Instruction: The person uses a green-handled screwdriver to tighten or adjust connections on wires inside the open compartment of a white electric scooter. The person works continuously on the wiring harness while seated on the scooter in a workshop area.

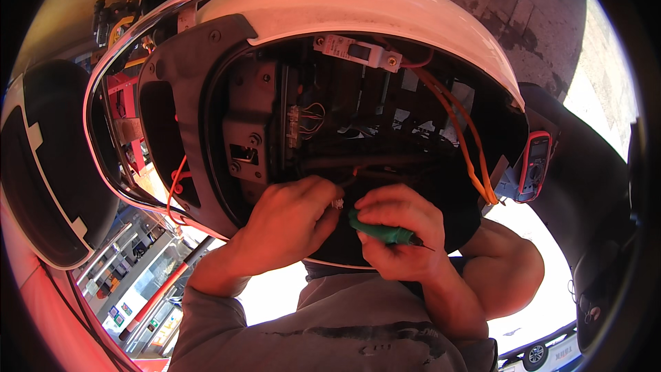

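My left hand point(292, 217) reaches into the near side of the open body of a cream scooter point(358, 0). Its thumb and fingers are closed on a small whitish wire connector point(337, 204). Just to the right, my right hand point(406, 227) is wrapped round a green-handled tool point(385, 234) with a thin dark point that sticks out toward the lower right. The tool's green end faces the connector, with a small gap between them. Dark wiring runs behind both hands, and what lies deeper below them is too dark to make out.
A white circuit breaker point(358, 53) sits at the cavity's far edge. Thick orange cables point(468, 141) run down its right side. A red multimeter point(536, 165) stands at the right, by a black seat point(592, 172). A chrome rail point(96, 89) curves round the left.
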The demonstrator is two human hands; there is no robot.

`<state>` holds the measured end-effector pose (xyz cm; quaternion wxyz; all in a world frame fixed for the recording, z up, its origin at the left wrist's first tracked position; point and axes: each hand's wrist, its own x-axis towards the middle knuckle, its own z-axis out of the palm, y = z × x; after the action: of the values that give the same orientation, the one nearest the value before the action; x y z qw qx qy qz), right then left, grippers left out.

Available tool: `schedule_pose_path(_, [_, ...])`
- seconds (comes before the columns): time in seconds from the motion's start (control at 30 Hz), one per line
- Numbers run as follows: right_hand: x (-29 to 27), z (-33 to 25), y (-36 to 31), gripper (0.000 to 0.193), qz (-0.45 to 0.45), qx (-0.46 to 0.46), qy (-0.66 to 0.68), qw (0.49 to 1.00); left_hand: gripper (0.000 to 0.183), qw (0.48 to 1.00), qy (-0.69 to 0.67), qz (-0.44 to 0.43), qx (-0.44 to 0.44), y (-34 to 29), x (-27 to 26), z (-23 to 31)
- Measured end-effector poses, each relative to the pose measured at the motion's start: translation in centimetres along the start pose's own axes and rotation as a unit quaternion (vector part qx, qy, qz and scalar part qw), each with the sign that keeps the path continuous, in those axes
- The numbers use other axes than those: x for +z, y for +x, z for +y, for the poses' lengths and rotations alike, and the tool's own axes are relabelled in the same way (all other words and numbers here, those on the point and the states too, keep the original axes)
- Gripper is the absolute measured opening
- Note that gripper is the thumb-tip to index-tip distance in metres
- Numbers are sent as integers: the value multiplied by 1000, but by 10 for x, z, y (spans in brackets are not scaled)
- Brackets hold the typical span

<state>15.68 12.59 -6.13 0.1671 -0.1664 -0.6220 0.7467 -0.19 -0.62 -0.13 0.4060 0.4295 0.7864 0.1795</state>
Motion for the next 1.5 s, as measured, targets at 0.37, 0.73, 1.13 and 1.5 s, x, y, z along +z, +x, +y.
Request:
schedule_pose_path(0.37, [-1,-2,2,29,-5,46,17,999,22,1000,14,12,-1,1,1,1])
schedule_pose_path(0.73, [-5,-4,8,27,-25,64,25,997,21,1000,13,-13,11,1,0,2])
schedule_pose_path(1.13, [-3,-6,9,26,-21,42,-7,999,20,999,18,-10,25,1,0,1])
schedule_pose_path(1.5, [-3,-7,7,29,-24,15,-21,999,20,1000,6,10,14,0,2,0])
